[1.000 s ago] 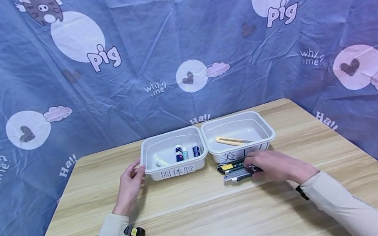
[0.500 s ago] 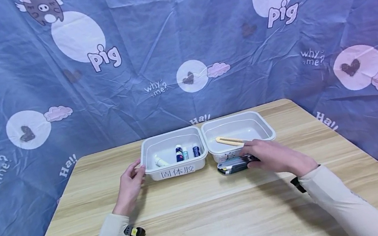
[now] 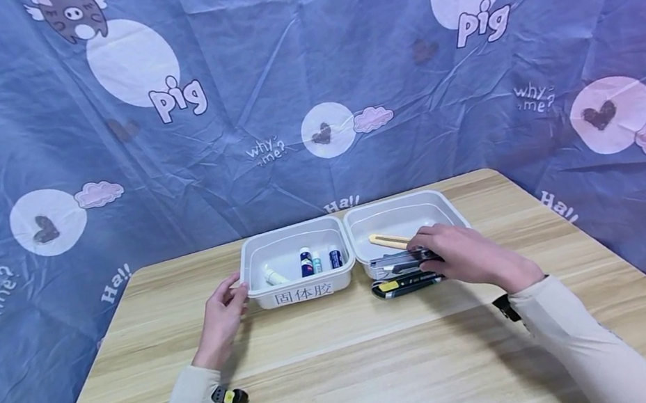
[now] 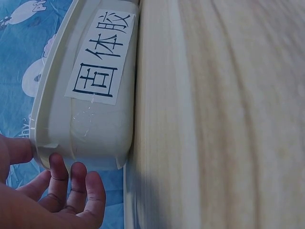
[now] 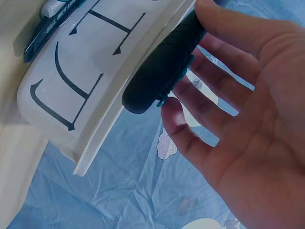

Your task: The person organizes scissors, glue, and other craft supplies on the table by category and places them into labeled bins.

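In the head view my right hand [image 3: 465, 256] holds a utility knife [image 3: 395, 265] with a dark handle at the front rim of the right white plastic box [image 3: 458, 212]. The right wrist view shows my thumb and fingers around the dark handle [image 5: 159, 71], close by the rim. Inside that box lies a yellow utility knife [image 3: 389, 241]. Another black utility knife with a yellow slider [image 3: 400, 285] lies on the table before it. My left hand [image 3: 224, 319] pinches the near left corner of the left plastic box [image 4: 102, 126] between thumb and fingers.
Several glue sticks [image 3: 306, 262] lie in the left box, which has a printed label [image 3: 304, 292] on its front. Both boxes stand side by side near the back of the wooden table [image 3: 351, 380]. A blue patterned cloth [image 3: 270, 189] hangs behind.
My right hand has lifted a utility knife from the table up and back to the right box's rim. The knife with the yellow slider stays below. My left hand has not moved.
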`<state>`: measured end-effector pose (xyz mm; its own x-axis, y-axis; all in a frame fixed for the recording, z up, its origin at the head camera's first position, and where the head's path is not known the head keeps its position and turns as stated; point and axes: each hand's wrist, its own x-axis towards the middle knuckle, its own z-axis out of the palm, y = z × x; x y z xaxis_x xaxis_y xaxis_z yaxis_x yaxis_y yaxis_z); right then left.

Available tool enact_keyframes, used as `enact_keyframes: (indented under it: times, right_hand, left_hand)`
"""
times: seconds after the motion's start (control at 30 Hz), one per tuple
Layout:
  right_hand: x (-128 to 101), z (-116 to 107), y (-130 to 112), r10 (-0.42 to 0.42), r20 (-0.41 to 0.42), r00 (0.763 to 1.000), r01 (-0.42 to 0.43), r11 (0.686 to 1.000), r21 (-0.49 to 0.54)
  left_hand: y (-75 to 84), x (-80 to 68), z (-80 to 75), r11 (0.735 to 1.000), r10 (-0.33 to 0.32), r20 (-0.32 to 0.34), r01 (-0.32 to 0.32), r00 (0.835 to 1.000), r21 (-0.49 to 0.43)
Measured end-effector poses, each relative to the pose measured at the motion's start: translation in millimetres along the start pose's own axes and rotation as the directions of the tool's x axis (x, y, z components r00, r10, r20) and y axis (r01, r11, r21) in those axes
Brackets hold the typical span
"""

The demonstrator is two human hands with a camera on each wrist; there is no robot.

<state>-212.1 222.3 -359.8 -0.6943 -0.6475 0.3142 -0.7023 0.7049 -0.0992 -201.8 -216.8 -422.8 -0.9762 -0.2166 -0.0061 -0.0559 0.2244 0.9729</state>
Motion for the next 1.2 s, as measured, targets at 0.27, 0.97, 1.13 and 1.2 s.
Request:
enact_keyframes:
  times: [0.27, 0.97, 1.13, 1.2]
  right_hand:
    - [4, -1, 5, 0.001, -0.063, 0.998, -0.001, 1.000, -0.012]
    - [17, 7, 18, -0.007, -0.149, 0.989, 0.004, 1.000, -0.018]
    - [17, 11, 22, -0.008, -0.161, 0.987, 0.006, 1.000, -0.017]
    - [17, 12, 23, -0.005, -0.162, 0.987, 0.002, 1.000, -0.018]
  left_hand:
    - [1.0, 1.0, 1.2, 1.000, 0.008, 0.003, -0.008, 1.000, -0.016]
    - [-2.5, 1.6, 0.9, 0.999, 0.013, -0.007, -0.013, 1.000, -0.029]
    - [-2.1, 1.3, -0.3, 0.999, 0.011, -0.002, -0.011, 1.000, -0.036]
    - [-1.9, 1.3, -0.1, 0.999, 0.010, -0.002, -0.010, 1.000, -0.033]
